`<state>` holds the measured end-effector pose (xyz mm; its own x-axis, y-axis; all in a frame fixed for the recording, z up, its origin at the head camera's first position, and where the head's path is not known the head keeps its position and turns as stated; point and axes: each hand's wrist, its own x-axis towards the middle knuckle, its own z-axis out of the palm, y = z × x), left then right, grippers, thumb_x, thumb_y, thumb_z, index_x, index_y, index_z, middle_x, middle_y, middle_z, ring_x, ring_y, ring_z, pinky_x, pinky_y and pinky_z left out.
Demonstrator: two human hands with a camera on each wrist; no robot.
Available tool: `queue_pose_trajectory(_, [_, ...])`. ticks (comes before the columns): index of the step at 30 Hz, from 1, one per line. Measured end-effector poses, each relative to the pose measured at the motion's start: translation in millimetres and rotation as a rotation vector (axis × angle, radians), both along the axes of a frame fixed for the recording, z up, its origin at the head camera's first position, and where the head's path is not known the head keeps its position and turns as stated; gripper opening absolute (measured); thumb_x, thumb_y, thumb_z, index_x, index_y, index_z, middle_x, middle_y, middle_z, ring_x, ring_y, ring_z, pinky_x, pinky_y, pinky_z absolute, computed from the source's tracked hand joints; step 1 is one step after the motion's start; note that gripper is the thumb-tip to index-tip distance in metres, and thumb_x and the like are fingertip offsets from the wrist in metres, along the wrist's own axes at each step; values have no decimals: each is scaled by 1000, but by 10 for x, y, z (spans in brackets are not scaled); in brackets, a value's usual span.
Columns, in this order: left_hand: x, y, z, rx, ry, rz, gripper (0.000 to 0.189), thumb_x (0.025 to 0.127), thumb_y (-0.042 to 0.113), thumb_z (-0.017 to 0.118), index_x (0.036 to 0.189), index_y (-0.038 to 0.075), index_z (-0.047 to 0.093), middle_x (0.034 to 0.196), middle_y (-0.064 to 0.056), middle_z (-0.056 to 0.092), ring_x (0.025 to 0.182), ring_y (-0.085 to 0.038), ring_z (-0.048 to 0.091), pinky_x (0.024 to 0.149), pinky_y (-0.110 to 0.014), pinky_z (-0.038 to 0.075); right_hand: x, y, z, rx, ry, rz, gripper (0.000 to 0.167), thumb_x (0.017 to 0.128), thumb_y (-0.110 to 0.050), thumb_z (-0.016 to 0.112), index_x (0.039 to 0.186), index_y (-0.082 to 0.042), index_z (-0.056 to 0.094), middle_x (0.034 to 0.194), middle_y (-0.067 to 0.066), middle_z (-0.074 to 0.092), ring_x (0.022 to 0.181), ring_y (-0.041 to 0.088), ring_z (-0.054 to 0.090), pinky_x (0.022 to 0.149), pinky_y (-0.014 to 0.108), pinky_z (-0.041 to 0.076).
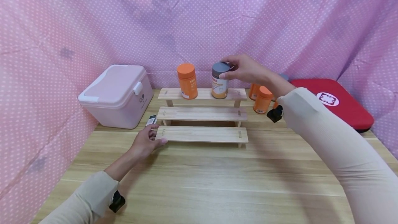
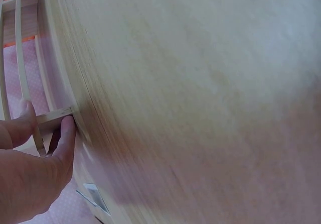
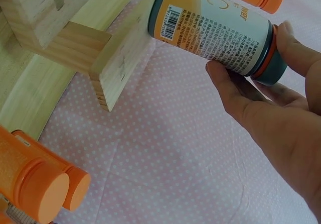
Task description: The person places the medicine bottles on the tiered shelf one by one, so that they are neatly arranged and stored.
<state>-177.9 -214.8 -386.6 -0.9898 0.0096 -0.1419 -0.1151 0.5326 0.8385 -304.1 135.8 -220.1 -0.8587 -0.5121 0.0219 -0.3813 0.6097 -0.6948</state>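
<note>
My right hand point(image 1: 244, 69) grips a supplement bottle point(image 1: 219, 85) by its dark grey lid, with the thumb in front. The bottle, white and orange with a printed label, stands upright at the top step of a three-tier wooden rack point(image 1: 202, 134). Left of it on the same step is an orange bottle point(image 1: 188, 82) with an orange lid. My left hand point(image 1: 145, 142) holds the left end of the lowest step. In the left wrist view its thumb point(image 2: 27, 114) lies on the board and its fingers reach underneath by the rack's leg.
Several more bottles stand right of the rack, an orange one point(image 1: 262, 100) in front, partly behind my right forearm. A red case point(image 1: 335, 104) lies at the far right. A pink lidded box point(image 1: 116, 96) sits at the left, with a small white-and-dark item point(image 1: 151, 120) near it.
</note>
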Motion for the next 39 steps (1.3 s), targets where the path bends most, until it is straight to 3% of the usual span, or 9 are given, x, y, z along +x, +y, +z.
queue_pose_trajectory(7, [7,14,11,4,-5,4,65,85,5,72,139,-4,37,113,-23,63,92,-20,58,67,-20,48,67,175,51,-12,-33,4,77,91,-28,68,152,-11,24,140,19,45,128,32,44,105,48,36])
queue_pose_trajectory(11, [16,16,14,-2,-9,6,66,85,6,72,140,-4,37,114,-24,62,93,-21,58,67,-20,48,149,355,52,1,-1,-34,81,91,-26,68,154,-12,20,143,20,41,131,35,40,105,51,35])
queue_pose_trajectory(16, [30,16,20,-1,-12,9,67,86,8,73,141,-3,36,117,-24,60,97,-25,58,69,-22,50,290,616,12,24,54,-73,81,90,-23,70,153,-10,21,143,23,41,131,39,39,105,54,34])
queue_pose_trajectory(22, [39,20,34,-11,-8,8,66,86,9,73,141,-2,37,117,-24,59,100,-27,57,71,-22,50,446,956,-50,33,43,-142,84,88,-28,71,154,-14,21,144,22,40,127,39,42,103,54,36])
queue_pose_trajectory(30, [37,13,35,-6,-13,7,66,86,10,72,140,-3,37,118,-23,59,102,-27,57,73,-23,49,577,1288,-219,38,90,-226,82,88,-29,72,153,-12,25,141,24,43,125,43,43,97,56,39])
queue_pose_trajectory(32, [36,15,35,13,-15,2,66,86,8,72,140,-4,36,119,-24,59,103,-27,57,75,-23,49,600,1365,-264,37,109,-251,81,88,-31,72,152,-12,26,140,24,44,125,44,43,95,54,40])
queue_pose_trajectory(35, [37,19,34,24,-18,-3,65,87,8,71,140,-5,35,120,-24,59,105,-28,57,76,-23,48,609,1493,-331,40,123,-290,80,88,-33,71,152,-14,27,140,23,45,126,42,43,93,37,43])
queue_pose_trajectory(39, [40,24,33,5,-18,6,65,87,8,71,140,-4,37,120,-24,59,103,-27,57,73,-23,49,576,1649,-401,44,86,-330,83,88,-38,69,154,-16,22,144,23,41,127,41,42,96,40,41])
